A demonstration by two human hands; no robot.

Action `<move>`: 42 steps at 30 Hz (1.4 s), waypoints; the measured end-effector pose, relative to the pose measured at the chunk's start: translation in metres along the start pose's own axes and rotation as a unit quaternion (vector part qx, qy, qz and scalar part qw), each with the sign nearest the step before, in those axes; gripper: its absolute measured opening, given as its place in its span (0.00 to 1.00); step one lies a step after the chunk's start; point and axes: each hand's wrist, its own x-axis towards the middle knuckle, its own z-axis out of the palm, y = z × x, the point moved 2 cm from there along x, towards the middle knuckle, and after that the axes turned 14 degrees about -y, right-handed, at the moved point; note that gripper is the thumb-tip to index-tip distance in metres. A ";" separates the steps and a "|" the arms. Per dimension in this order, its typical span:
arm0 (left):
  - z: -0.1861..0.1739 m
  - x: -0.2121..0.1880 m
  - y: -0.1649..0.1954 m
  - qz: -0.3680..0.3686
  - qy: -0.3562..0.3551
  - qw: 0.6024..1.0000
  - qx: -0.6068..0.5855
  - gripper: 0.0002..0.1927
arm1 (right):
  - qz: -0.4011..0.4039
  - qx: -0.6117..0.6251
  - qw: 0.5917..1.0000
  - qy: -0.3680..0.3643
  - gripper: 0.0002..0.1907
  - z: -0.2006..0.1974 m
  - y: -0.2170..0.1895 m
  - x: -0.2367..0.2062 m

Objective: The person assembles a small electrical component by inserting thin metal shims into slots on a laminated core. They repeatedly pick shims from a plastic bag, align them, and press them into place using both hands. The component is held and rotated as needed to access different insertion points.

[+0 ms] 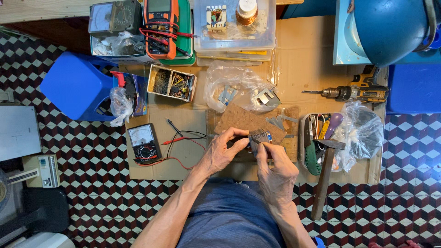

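Note:
Both my hands meet over a sheet of cardboard (294,55) laid on the tiled floor. My left hand (223,151) pinches one side of a small transformer core (259,136), a stack of thin grey metal plates. My right hand (275,172) grips the same stack from below, thumb up against it. Under the hands lies a brown fibre board (239,120). A few loose metal plates (277,121) lie just beyond the stack.
An analog multimeter (144,143) with red and black leads lies left of my hands. A tool basket (317,138) and hammer (325,174) sit to the right, a drill (353,93) beyond. Clear bags, a parts box (172,83), meters and a blue stool (76,85) surround them.

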 end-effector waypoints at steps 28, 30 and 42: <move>0.002 -0.001 -0.002 0.053 0.037 0.997 0.030 0.16 | -0.049 -0.189 0.980 -0.023 0.08 0.011 -0.024 0.015; 0.004 -0.004 0.001 0.090 0.046 0.994 0.030 0.16 | -0.050 -0.189 0.980 -0.029 0.08 0.012 -0.025 0.015; 0.007 -0.013 0.030 0.033 0.034 0.999 0.020 0.21 | 0.107 0.154 0.982 -0.032 0.11 -0.016 -0.004 -0.003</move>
